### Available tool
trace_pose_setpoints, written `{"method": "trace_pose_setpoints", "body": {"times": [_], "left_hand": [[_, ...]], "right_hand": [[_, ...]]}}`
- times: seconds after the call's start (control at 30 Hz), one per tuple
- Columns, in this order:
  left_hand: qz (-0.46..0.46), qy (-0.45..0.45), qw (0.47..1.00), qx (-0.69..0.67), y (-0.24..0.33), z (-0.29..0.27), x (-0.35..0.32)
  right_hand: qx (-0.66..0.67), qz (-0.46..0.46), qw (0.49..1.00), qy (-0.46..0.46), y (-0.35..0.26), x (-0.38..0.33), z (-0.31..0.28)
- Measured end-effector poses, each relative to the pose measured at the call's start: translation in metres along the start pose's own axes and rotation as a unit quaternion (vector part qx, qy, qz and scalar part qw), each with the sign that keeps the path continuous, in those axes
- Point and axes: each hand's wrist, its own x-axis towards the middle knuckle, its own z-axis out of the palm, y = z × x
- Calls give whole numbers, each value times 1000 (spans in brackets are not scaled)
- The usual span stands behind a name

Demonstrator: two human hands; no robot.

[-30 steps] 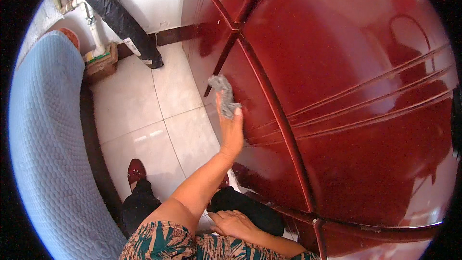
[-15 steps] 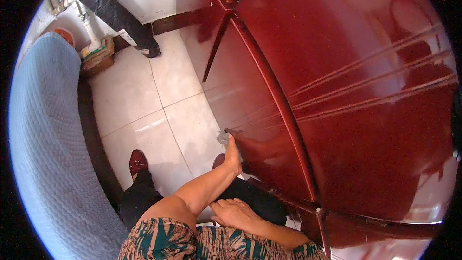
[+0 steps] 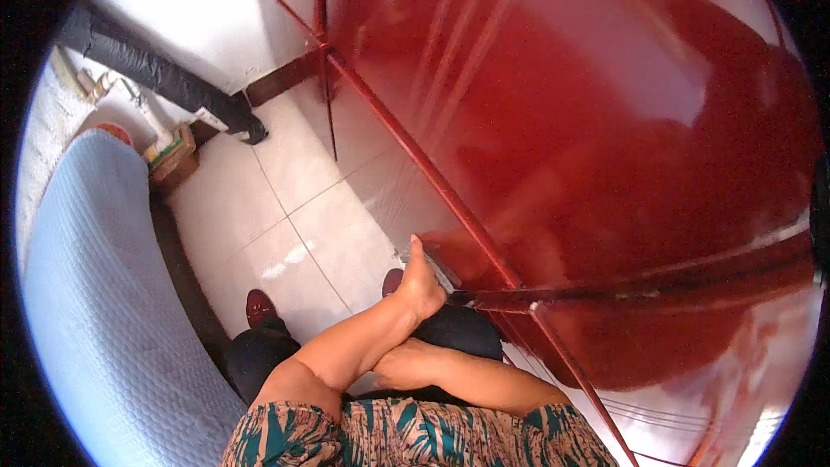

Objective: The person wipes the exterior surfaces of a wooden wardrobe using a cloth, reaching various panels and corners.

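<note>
My left hand reaches forward to the lower part of a glossy dark red cabinet. It presses a crumpled grey cloth against the cabinet's side, and only edges of the cloth show past the thumb and palm. My right hand is low by my lap, tucked against the underside of my left forearm. Its fingers are mostly hidden there, and I see nothing in it. Dark strips and seams divide the cabinet into panels.
On the left is a bed or seat with a light blue quilted cover. Pale floor tiles lie between it and the cabinet. A black-wrapped roll leans at the back, near white pipes and a small box.
My view has turned, so the cabinet's seams and streaks sit at a different slant. The left hand stays low on the cabinet with the cloth. My right hand has slipped further beneath the left forearm.
</note>
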Motion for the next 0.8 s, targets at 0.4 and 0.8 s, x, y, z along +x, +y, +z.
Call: {"method": "trace_pose_setpoints", "body": {"times": [0.4, 0.8], "left_hand": [[178, 46, 952, 243, -41, 137, -81], [570, 94, 653, 490, -32, 132, -33]], "right_hand": [[6, 90, 987, 130, 42, 11, 25], [67, 105, 958, 260, 35, 6, 28]]}}
